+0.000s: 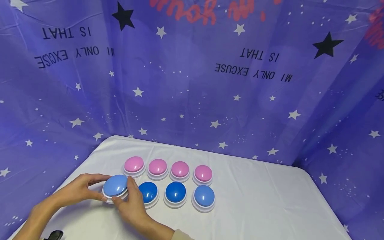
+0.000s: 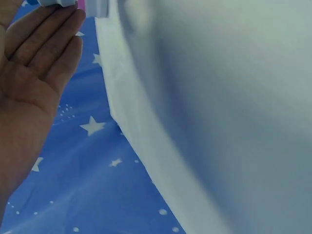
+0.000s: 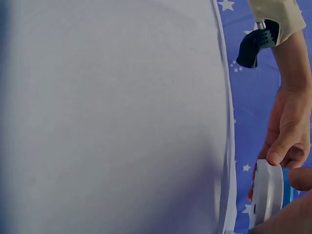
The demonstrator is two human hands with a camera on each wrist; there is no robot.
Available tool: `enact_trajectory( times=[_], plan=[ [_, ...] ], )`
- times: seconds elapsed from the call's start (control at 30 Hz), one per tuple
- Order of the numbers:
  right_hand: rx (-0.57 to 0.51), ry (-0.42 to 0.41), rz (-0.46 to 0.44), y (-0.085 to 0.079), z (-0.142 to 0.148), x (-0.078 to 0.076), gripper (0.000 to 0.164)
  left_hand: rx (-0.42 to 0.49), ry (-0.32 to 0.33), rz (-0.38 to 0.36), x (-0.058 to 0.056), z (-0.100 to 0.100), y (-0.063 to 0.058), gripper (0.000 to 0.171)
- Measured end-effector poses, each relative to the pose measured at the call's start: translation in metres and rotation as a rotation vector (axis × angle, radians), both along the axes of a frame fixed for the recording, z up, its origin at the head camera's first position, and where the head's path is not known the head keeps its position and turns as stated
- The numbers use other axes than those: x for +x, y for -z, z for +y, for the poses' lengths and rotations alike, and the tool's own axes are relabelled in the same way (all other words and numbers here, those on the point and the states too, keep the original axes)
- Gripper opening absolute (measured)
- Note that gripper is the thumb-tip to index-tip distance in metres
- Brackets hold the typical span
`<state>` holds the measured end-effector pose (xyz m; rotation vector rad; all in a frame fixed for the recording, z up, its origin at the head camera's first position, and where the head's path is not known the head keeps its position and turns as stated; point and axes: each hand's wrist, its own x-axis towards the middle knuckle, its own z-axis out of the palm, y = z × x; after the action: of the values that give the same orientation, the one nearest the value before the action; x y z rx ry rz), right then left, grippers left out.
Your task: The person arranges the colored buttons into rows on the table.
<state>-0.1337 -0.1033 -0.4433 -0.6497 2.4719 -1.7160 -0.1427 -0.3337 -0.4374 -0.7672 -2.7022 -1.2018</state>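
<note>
A light blue dome push button on a round white base is held between both hands at the left end of the front row. My left hand grips its left side, thumb at the near rim and fingers toward the far side. On the other side, my right hand holds the base with the thumb in front and the index finger along the right edge. In the right wrist view the white base stands edge-on between the hands. Just right of my right hand is a darker blue button, partly covered by it.
Another darker blue button and a light blue one continue the front row. Behind them runs a row of pink buttons. A white cloth covers the table, and purple star-printed curtains surround it.
</note>
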Motion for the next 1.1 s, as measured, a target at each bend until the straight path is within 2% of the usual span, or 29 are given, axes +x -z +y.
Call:
enact_trajectory(
  times=[0.23, 0.37, 0.57, 0.73, 0.9, 1.1],
  plan=[
    [0.036, 0.033, -0.029, 0.010, -0.011, 0.004, 0.068, 0.040, 0.037, 0.013, -0.001, -0.007, 0.019, 0.056],
    [0.041, 0.063, -0.087, 0.014, -0.017, 0.006, 0.068, 0.035, 0.030, 0.038, -0.003, -0.006, 0.026, 0.056],
    [0.073, 0.071, -0.175, 0.012, -0.021, 0.006, 0.074, -0.004, 0.015, 0.076, -0.007, -0.004, 0.028, 0.058],
    [0.060, 0.078, -0.233, 0.011, -0.024, 0.006, 0.083, -0.013, 0.004, 0.101, -0.008, -0.005, 0.030, 0.059],
    [0.059, 0.101, -0.248, 0.012, -0.025, 0.008, 0.090, -0.027, -0.014, 0.089, -0.007, -0.004, 0.033, 0.059],
    [0.044, 0.091, -0.242, 0.011, -0.024, 0.010, 0.091, -0.046, -0.028, 0.067, -0.006, -0.004, 0.031, 0.060]
  ],
)
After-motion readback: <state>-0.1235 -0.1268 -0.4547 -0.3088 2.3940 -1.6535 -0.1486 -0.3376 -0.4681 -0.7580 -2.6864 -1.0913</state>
